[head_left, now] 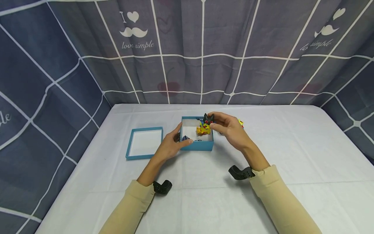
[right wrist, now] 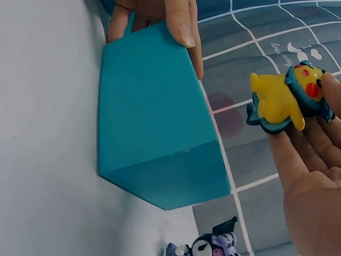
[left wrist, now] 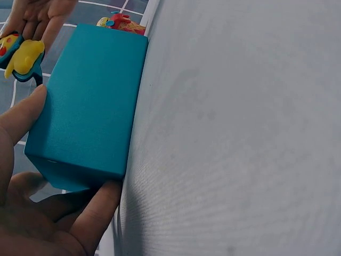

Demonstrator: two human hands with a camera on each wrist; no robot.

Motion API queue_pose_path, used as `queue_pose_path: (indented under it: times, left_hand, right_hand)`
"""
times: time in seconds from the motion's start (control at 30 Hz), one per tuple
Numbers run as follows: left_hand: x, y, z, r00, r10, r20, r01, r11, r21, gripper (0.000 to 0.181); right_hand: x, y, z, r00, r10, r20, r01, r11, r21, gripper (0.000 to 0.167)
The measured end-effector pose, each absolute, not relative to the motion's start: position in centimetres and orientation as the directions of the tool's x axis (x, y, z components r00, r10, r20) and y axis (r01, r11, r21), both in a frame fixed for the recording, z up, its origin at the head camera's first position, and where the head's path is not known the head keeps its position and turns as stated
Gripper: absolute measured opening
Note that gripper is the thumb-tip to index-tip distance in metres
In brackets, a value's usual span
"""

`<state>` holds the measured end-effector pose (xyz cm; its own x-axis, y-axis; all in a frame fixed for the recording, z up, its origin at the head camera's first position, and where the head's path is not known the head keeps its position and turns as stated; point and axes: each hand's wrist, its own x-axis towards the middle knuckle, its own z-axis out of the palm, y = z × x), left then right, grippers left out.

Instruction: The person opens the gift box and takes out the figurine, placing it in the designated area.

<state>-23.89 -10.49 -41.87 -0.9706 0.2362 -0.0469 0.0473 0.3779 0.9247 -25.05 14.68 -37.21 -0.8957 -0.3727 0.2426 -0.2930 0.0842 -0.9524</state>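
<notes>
Yellow figurine (head_left: 203, 130) nearly upright, head uppermost

1. Figurine (right wrist: 274, 101): yellow, red-cheeked, with a dark hood.
2. Box (head_left: 197, 146): teal outside, white inside.
3. Lid (head_left: 145, 143) at left: blue rim, white inside.
4. Worktop (head_left: 198, 201): white.
5. Far curtain (head_left: 182, 35): grey with white grid lines.
6. Sleeves (head_left: 281, 200): beige.

A white cloth-covered table (head_left: 201, 198) is viewed forward and down from the head, a teal rectangular box (left wrist: 90, 101) close-up from both wrists.

Box (right wrist: 154, 106) interior hidden, purple figurine (right wrist: 204, 247) cut off (right wrist view).
</notes>
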Motion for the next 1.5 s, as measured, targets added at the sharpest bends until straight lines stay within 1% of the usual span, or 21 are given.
queue_pose_path:
  times: [0.4, 0.7, 0.77, 0.87, 1.03, 1.1, 1.5]
  left_hand:
    - [-23.9, -10.5, -41.9, -0.971, 0.234, -0.041, 0.051, 0.373, 0.927, 0.088]
    - [-23.8, -10.8, -42.1, -0.97, 0.239, -0.041, 0.054, 0.377, 0.924, 0.09]
    - [-23.8, -10.8, -42.1, -0.97, 0.24, -0.038, 0.057, 0.378, 0.924, 0.089]
    - [-23.8, -10.8, -42.0, -0.969, 0.244, -0.035, 0.061, 0.376, 0.925, 0.088]
    - [-23.8, -10.6, -41.8, -0.969, 0.243, -0.043, 0.054, 0.38, 0.923, 0.087]
    - [-23.9, -10.6, -41.8, -0.969, 0.243, -0.045, 0.053, 0.382, 0.923, 0.087]
    - [-23.8, -10.5, -41.8, -0.971, 0.235, -0.049, 0.053, 0.408, 0.911, 0.089]
  right_hand:
    - [-24.8, 16.6, -36.8, -0.905, -0.356, 0.232, -0.289, 0.115, -0.95, 0.04]
    - [-24.9, 18.4, -36.3, -0.913, -0.34, 0.227, -0.294, 0.16, -0.942, 0.039]
    - [-24.9, 18.9, -36.3, -0.911, -0.337, 0.238, -0.303, 0.154, -0.94, 0.038]
    - [-24.7, 19.9, -36.3, -0.906, -0.332, 0.262, -0.312, 0.106, -0.944, 0.037]
    - [-24.2, 21.9, -36.4, -0.905, -0.311, 0.29, -0.295, -0.032, -0.955, 0.036]
    - [-23.9, 22.7, -36.4, -0.904, -0.3, 0.304, -0.301, -0.059, -0.952, 0.036]
    - [-22.9, 26.5, -37.1, -0.92, -0.245, 0.307, -0.292, -0.095, -0.952, 0.038]
